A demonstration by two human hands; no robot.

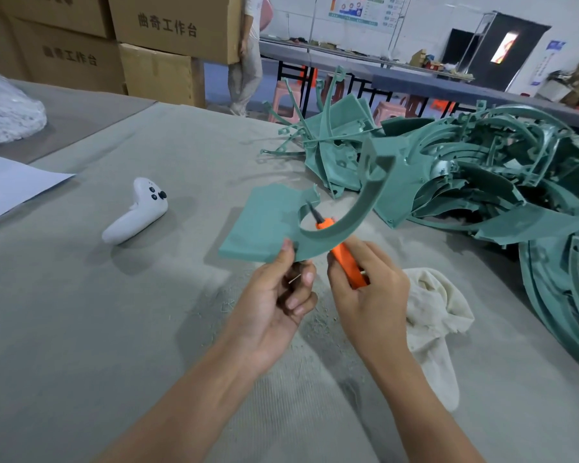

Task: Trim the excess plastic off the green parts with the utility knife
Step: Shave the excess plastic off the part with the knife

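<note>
Trimming looks far from done, I judge: my left grip [281,292] pinches one green part [268,222] above the bench [81,329], right grip [371,292] clamps the utility knife [344,261] at its inner curve; the pile [482,188] beside waits.

White controller [136,212], rag [432,309] and cardboard boxes [168,31] on the table [81,312].
</note>
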